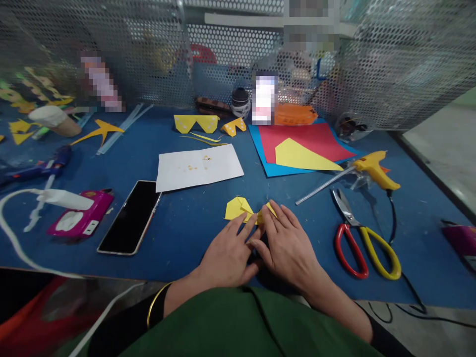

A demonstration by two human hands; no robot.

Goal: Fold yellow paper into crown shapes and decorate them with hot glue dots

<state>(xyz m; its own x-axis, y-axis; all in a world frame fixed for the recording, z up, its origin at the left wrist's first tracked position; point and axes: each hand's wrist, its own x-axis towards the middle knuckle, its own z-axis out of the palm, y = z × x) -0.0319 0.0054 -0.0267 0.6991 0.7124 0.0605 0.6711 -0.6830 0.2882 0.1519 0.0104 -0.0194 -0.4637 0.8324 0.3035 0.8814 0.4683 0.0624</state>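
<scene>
L hand (226, 255) & R hand (288, 245) flat, fingers (275, 219) straight, not gripping, pressing folded yellow paper (237, 208) on blue bench (186, 228); scissors (357, 238) near R.

The blue table (186, 233) is lit brightly from above, with soft shadows cast beneath the left hand (226, 255) and right hand (288, 248). Edges are bent by wide-angle distortion. The mesh screen (390, 64) is washed by glare, and several patches are pixelated.

We find bare table (186, 230) between the phone (130, 218) and the folded paper (238, 207), by the near edge. Scissors (362, 243) and a glue gun (374, 168) crowd the right side.
</scene>
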